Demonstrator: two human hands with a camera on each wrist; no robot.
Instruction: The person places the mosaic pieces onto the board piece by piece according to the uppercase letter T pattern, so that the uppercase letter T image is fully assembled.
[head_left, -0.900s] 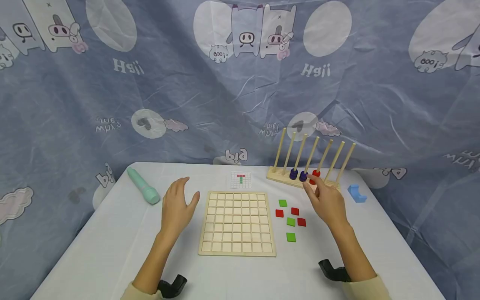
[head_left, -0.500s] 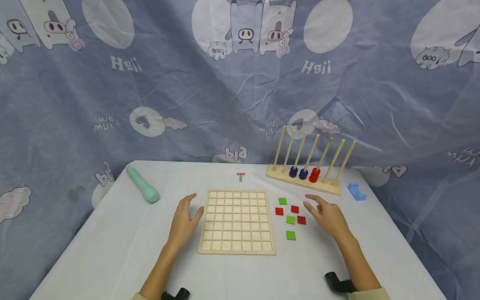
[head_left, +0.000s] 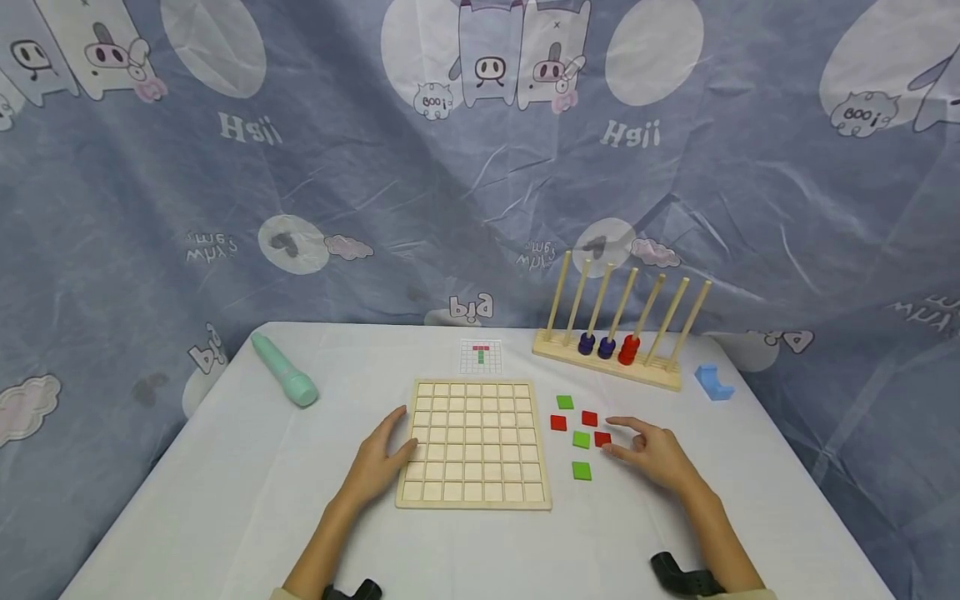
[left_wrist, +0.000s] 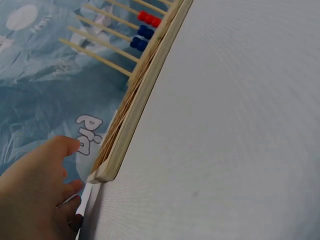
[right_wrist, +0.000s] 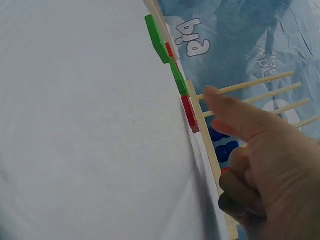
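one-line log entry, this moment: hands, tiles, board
left hand: at left edge of board | right hand: at red tile, contact unclear | other tiles: two red, three green, on table right of board

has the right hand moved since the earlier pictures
Yes: in the head view, judged against the bead rack, the right hand has come back toward the person, from over the rack's beads to beside the rightmost red tile.

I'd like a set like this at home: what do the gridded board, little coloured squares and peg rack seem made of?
The gridded board looks like matte wood: pale tan, no gloss. The peg rack is probably wood too: similar tan colour, dull surface. The coloured squares could be painted wood or plastic: smooth-looking, even colour, no visible grain.
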